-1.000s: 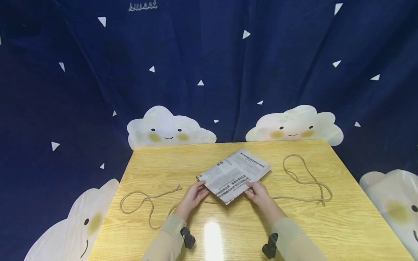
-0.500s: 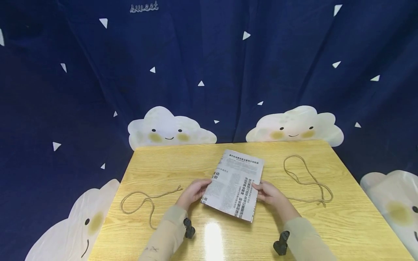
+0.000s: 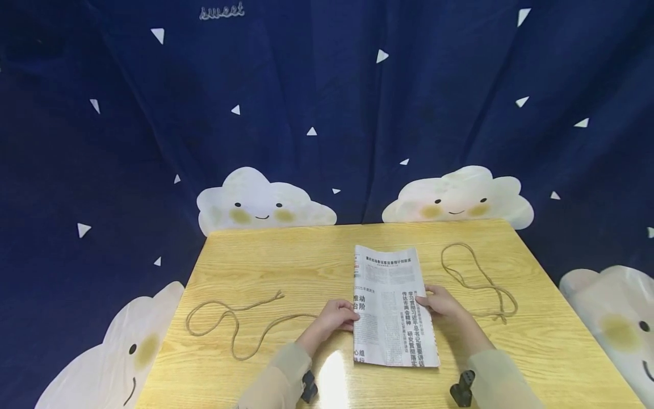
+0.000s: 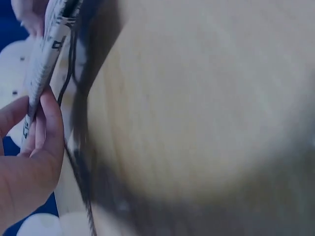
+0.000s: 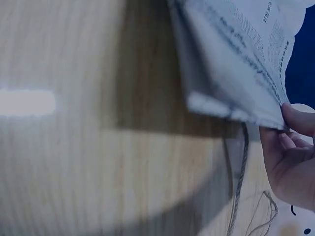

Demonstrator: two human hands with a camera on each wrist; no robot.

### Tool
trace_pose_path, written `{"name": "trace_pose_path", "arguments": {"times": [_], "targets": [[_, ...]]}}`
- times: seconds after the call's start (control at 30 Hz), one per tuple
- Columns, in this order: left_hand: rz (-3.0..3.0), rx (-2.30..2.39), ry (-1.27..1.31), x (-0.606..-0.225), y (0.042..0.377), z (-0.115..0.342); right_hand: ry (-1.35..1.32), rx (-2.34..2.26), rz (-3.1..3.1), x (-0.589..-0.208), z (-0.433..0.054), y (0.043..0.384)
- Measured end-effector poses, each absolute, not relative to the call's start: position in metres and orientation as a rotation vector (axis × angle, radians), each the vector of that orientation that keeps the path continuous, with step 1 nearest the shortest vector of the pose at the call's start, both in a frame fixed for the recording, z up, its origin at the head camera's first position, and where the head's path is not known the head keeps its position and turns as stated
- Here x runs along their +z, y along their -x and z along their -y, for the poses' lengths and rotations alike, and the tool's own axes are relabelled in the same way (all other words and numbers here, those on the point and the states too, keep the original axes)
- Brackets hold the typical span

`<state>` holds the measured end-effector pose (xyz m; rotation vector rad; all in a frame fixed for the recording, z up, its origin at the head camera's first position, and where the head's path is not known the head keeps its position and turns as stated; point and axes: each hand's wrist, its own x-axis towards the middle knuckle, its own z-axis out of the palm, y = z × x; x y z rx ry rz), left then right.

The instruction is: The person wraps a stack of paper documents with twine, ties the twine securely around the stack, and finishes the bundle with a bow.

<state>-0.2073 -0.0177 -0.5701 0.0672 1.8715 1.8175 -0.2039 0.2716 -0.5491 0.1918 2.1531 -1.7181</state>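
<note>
Folded newspaper (image 3: 385,324) held above the table (image 3: 276,258)

Your left hand (image 3: 336,316) pinches the newspaper by its left side, your right hand (image 3: 441,302) by its right. It hangs between the table's left and right edges. The rope (image 5: 242,162) runs beneath (you can see it loop out toward both edges).

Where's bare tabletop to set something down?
Bare table lies back left, bordered by the far edge, newspaper and left rope loop; and front right, between right sleeve, right rope loop and right edge. Crowded: the middle, where left hand and right hand grip the newspaper.
</note>
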Motion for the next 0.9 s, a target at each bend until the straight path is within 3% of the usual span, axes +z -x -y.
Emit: {"name": "trace_pose_path", "arguments": {"times": [0.3,0.9], "targets": [[-1.989,1.809,-0.061,-0.57,0.183,0.014,-0.174,-1.599,-2.304,-0.554,-0.267,0.192],[-2.406,1.474,-0.142,-0.573,0.176,0.01,-0.184,-1.25,-2.712,-0.567,-0.257,0.182]]}}
